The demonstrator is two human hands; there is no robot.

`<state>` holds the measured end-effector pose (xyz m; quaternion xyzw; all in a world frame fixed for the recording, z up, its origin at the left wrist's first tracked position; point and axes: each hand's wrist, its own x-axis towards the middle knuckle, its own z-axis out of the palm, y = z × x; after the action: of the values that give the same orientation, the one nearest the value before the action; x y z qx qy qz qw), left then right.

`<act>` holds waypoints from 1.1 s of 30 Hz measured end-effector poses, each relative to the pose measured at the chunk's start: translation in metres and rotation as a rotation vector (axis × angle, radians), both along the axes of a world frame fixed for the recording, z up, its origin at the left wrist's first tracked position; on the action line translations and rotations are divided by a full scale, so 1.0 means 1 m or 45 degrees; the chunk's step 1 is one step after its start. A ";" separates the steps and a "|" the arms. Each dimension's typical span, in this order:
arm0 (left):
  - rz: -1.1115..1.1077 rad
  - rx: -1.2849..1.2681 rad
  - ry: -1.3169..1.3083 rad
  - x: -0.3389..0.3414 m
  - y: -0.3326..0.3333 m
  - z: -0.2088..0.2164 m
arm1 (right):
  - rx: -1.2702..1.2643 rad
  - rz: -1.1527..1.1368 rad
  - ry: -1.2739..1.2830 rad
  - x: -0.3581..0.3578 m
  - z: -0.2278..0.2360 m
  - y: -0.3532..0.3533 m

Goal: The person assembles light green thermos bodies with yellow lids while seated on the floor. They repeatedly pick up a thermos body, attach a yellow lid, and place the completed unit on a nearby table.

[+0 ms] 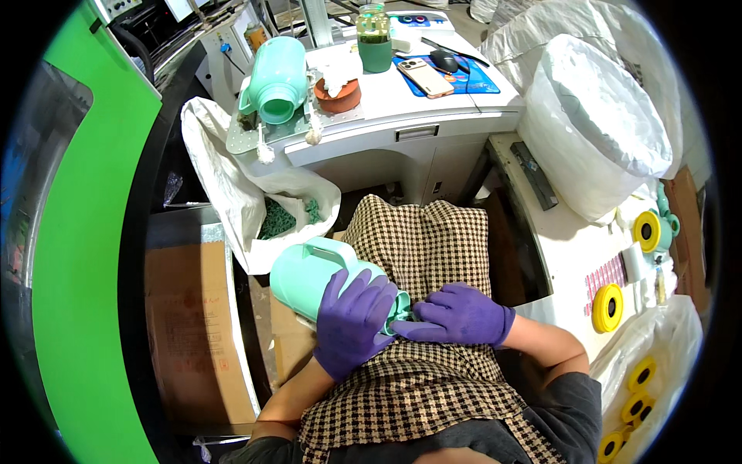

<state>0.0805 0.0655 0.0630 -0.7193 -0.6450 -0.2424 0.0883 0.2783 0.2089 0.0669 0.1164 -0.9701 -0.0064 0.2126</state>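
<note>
A mint-green plastic jug shell [297,280] with a side handle lies tilted across my lap, its base toward the left. My left hand [355,321], in a purple glove, is wrapped over the jug near its narrower end. Thin green loops of plastic [400,303] stand at that end, between my two hands. My right hand [464,315], also in a purple glove, has its fingers closed together against this end. What those fingertips pinch is too small and hidden to make out. The checked apron [417,240] covers my lap beneath the jug.
To the left are a white sack [224,178] with green scraps and a cardboard box [189,332]. Ahead, the white desk [495,100] bears another green jug [280,73], a bottle [374,46] and a phone [425,77]. Yellow rings [607,307] lie at right beside white bags.
</note>
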 end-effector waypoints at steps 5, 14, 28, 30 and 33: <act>-0.041 0.056 0.072 0.006 0.003 0.000 | 0.216 0.307 0.132 -0.024 -0.001 0.021; -0.059 0.055 0.022 0.003 -0.003 0.005 | 0.255 0.648 0.089 -0.038 -0.009 0.036; 0.307 0.400 -0.190 -0.052 -0.065 -0.034 | -0.368 -0.501 0.004 -0.037 0.034 -0.005; 0.351 0.368 -0.207 -0.049 -0.066 -0.042 | -0.545 0.090 0.574 -0.143 0.021 0.015; 0.385 0.369 -0.234 -0.054 -0.071 -0.046 | -0.562 -0.218 0.109 -0.190 -0.027 0.024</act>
<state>0.0263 -0.0053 0.0167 -0.5692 -0.7092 -0.3811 0.1668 0.0882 0.2324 0.0403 -0.0161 -0.9444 0.1828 0.2727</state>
